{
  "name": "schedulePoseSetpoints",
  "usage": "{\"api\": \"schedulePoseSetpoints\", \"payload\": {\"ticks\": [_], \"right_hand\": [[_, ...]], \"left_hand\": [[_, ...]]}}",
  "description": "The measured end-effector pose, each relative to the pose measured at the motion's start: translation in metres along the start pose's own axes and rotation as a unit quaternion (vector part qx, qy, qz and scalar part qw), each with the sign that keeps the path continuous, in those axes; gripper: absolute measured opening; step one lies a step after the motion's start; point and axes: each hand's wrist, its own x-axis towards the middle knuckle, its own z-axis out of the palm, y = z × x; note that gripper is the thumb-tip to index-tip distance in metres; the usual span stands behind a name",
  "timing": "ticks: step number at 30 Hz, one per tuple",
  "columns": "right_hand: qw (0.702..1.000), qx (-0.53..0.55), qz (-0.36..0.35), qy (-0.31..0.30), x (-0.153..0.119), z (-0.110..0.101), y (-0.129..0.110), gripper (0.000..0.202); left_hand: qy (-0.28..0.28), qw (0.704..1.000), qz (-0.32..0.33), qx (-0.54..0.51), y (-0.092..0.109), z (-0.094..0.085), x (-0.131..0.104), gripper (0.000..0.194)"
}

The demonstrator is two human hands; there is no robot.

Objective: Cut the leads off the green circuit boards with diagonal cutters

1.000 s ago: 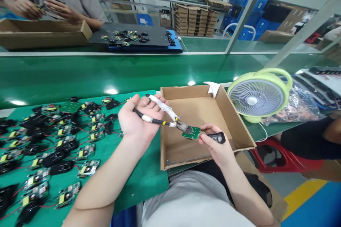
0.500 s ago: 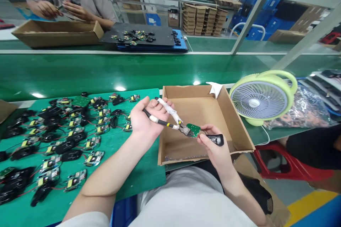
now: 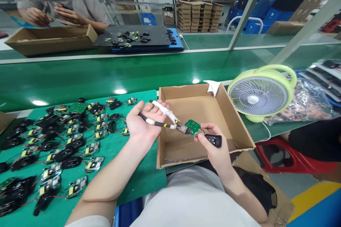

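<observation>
Boards (image 3: 93,164) lie on the left of the table (image 3: 258,132); right of them sits the box (image 3: 191,108), the pliers (image 3: 182,128) partly over it, then the fan (image 3: 262,95), a bag (image 3: 309,101) at its right.

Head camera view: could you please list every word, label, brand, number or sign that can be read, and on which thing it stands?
No text can be read.
Hub badge on the light-green fan: too small and blurred.
Pale patches, perhaps labels, on the background carton: too blurred.
White marks on the green circuit board at the pliers: too small to tell whether they are print.
</observation>
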Motion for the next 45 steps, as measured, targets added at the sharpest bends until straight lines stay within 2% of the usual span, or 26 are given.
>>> {"api": "schedulePoseSetpoints", "payload": {"ticks": [12, 20, 29, 41, 45], "right_hand": [[1.000, -0.008, -0.007, 0.021, -0.002, 0.006, -0.004, 0.019], [0.999, -0.044, -0.013, 0.030, -0.006, 0.011, -0.010, 0.021], [0.997, -0.074, -0.026, 0.012, -0.008, 0.012, -0.010, 0.018], [0.995, -0.098, -0.013, 0.002, -0.007, 0.008, -0.010, 0.017], [0.995, -0.097, -0.022, 0.002, -0.008, 0.007, -0.009, 0.018]], "left_hand": [[0.010, 1.000, -0.021, -0.005, -0.005, 0.000, 0.001, 0.022], [-0.039, 0.999, -0.018, -0.010, -0.005, -0.004, 0.007, 0.039], [-0.072, 0.997, -0.020, -0.007, -0.006, -0.002, 0.014, 0.044], [-0.128, 0.992, 0.003, -0.008, -0.006, -0.002, 0.010, 0.051], [-0.130, 0.991, -0.010, -0.007, -0.004, -0.002, 0.011, 0.052]]}}
